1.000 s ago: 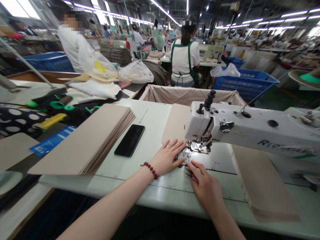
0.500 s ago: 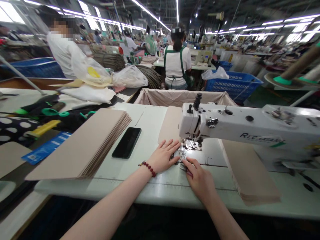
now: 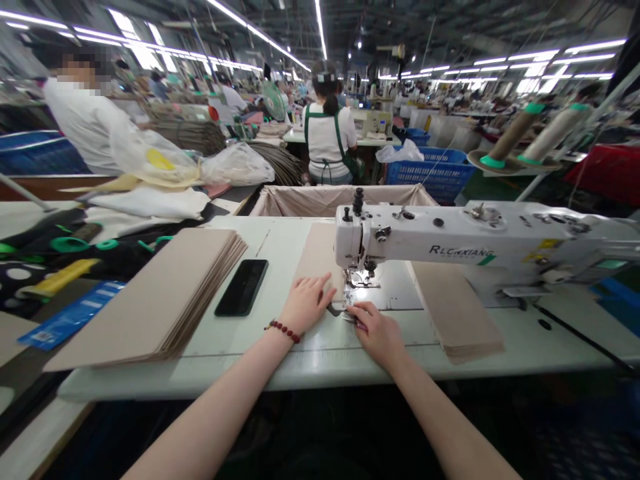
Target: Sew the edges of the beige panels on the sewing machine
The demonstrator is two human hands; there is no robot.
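My left hand point(image 3: 306, 305) lies palm down, fingers loosely apart, on a beige panel point(image 3: 318, 243) just left of the needle area of a white sewing machine point(image 3: 400, 233). A red bead bracelet point(image 3: 285, 330) circles that wrist. Close in front of the presser foot point(image 3: 364, 279), my right hand point(image 3: 377, 333) has its fingers drawn together around a small purple object point(image 3: 361, 325), mostly hidden by the fingers. A metallic piece shows by its fingertips, and I cannot tell whether it belongs to the held object.
A stack of beige panels point(image 3: 150, 300) and a black phone point(image 3: 242, 288) lie to the left. More beige panels point(image 3: 457, 313) rest under the machine arm. Behind the table stands a cloth-lined bin point(image 3: 280, 200). Thread cones point(image 3: 515, 137) rise at right; co-workers sit beyond.
The view has turned right, so the scene sits further left. My left hand's fingers are drawn back a little, showing more panel beside the needle. The right hand stays near the presser foot.
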